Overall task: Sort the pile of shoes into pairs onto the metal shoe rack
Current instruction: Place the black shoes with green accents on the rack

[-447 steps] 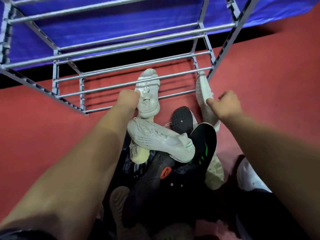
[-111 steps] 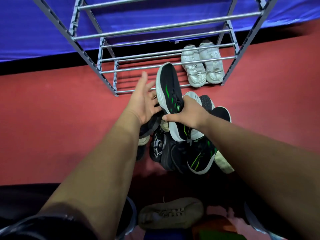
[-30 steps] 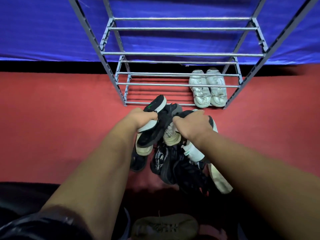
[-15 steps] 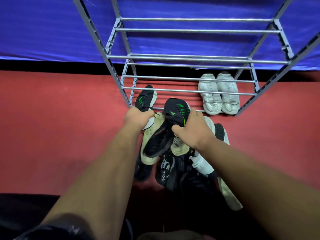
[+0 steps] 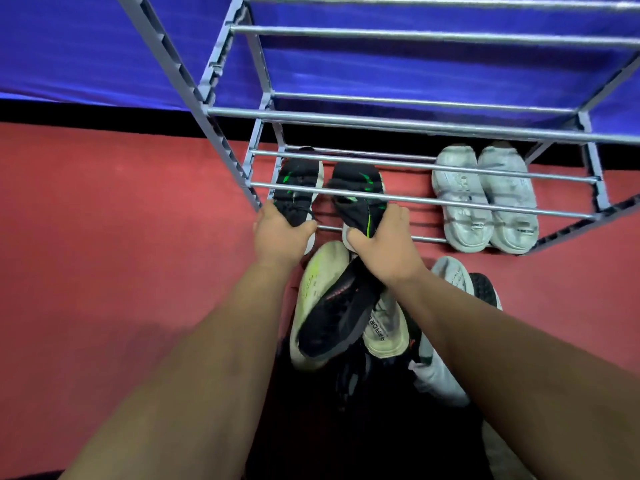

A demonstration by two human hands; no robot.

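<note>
Head view: placement of pair two in hand. The left hand (image 5: 280, 233) grips the heel of a black-and-green sneaker (image 5: 298, 188), with the toe pointing away under the lowest rails of the metal shoe rack (image 5: 415, 200). The right hand (image 5: 384, 247) grips the heel of the second black-and-green sneaker (image 5: 360, 199), just beside the first; it looks canted, not yet flat. Both sit at the rack's bottom tier, ahead of the knuckles. A white sneaker pair (image 5: 485, 199) is already seated on the same tier, off to the outer side of the right hand and apart from it. The remaining pile (image 5: 346, 323) lies under both wrists, on the red floor (image 5: 121, 237): a pale-soled shoe, a black one across it, and some white ones. Judgement: one pair is done and the second is nearly seated. Next move: level the right-hand shoe, push both heels in until they rest on the rails, let go, then draw back to the pile and find two shoes that match.
</note>
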